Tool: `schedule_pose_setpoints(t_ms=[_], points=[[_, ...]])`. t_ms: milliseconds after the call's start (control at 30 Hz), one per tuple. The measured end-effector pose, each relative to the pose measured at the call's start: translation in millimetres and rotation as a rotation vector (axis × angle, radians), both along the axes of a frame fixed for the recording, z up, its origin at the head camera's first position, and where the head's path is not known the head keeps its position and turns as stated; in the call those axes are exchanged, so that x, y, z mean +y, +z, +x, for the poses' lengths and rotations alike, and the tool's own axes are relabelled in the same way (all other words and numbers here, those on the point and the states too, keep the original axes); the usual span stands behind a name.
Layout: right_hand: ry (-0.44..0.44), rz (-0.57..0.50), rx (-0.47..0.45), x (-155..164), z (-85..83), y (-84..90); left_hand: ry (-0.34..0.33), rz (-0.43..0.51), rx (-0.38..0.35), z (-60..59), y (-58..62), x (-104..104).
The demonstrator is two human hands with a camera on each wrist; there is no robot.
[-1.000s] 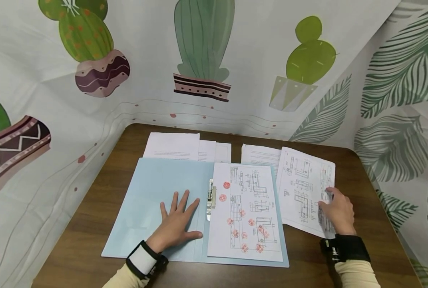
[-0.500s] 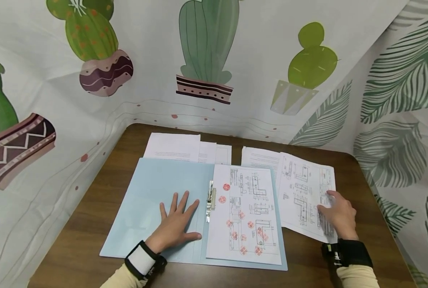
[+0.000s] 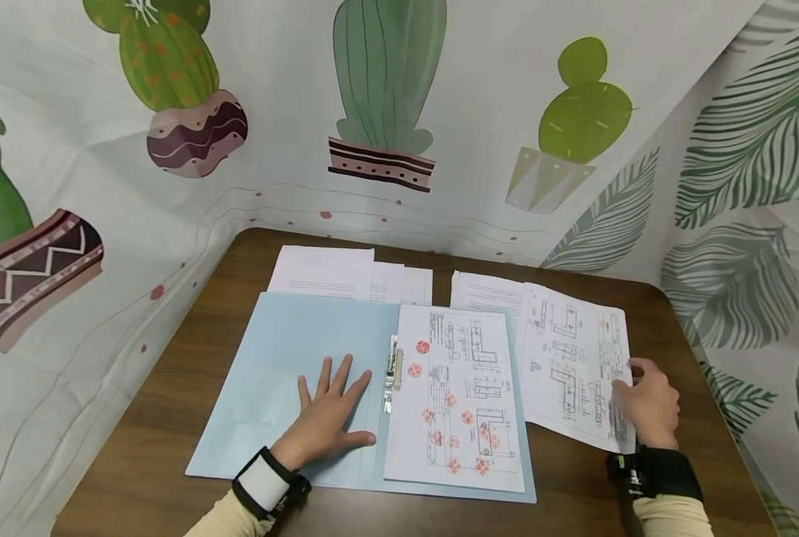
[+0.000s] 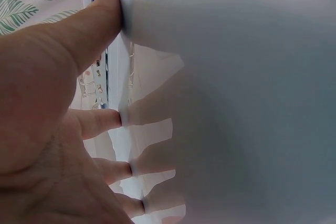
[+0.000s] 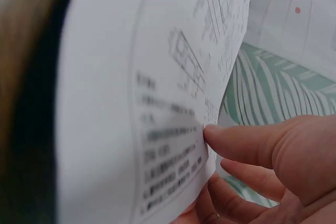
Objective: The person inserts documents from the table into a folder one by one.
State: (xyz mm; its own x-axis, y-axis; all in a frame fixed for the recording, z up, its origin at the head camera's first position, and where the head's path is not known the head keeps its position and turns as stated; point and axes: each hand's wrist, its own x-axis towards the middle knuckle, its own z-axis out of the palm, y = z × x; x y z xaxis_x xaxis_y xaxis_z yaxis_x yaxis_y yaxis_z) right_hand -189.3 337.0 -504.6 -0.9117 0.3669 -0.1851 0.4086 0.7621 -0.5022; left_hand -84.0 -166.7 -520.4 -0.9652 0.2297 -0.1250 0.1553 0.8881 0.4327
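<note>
My left hand (image 3: 325, 425) rests with spread fingers on the bare left cover of an open light blue folder (image 3: 285, 328). The left wrist view shows its fingertips touching the glossy cover (image 4: 252, 103). On the folder's right side, beside a metal clip (image 3: 392, 373), lies a technical drawing with red stamps (image 3: 456, 395). To the right of the folder, my right hand (image 3: 647, 403) pinches the right edge of another drawing sheet (image 3: 560, 358). In the right wrist view the thumb lies on the printed side of this drawing sheet (image 5: 173, 103), with other fingers behind it.
Several white papers (image 3: 321, 268) stick out behind the folder's left cover. A text sheet (image 3: 486, 287) lies partly under the right-hand drawing and the folder. The brown table (image 3: 164, 403) meets a cactus-print cloth (image 3: 271, 149) at the back.
My right hand has shifted right, from over the drawing's lower right part to its right edge, and now pinches it there. The left hand stays in place.
</note>
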Motion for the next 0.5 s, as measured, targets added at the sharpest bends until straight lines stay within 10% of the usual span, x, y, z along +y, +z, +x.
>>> schedule_pose_setpoints(t_ms=[500], points=[[-0.057, -0.016, -0.050, 14.1, -1.6, 0.1, 0.003, -0.002, 0.004, -0.5, -0.3, 0.4]])
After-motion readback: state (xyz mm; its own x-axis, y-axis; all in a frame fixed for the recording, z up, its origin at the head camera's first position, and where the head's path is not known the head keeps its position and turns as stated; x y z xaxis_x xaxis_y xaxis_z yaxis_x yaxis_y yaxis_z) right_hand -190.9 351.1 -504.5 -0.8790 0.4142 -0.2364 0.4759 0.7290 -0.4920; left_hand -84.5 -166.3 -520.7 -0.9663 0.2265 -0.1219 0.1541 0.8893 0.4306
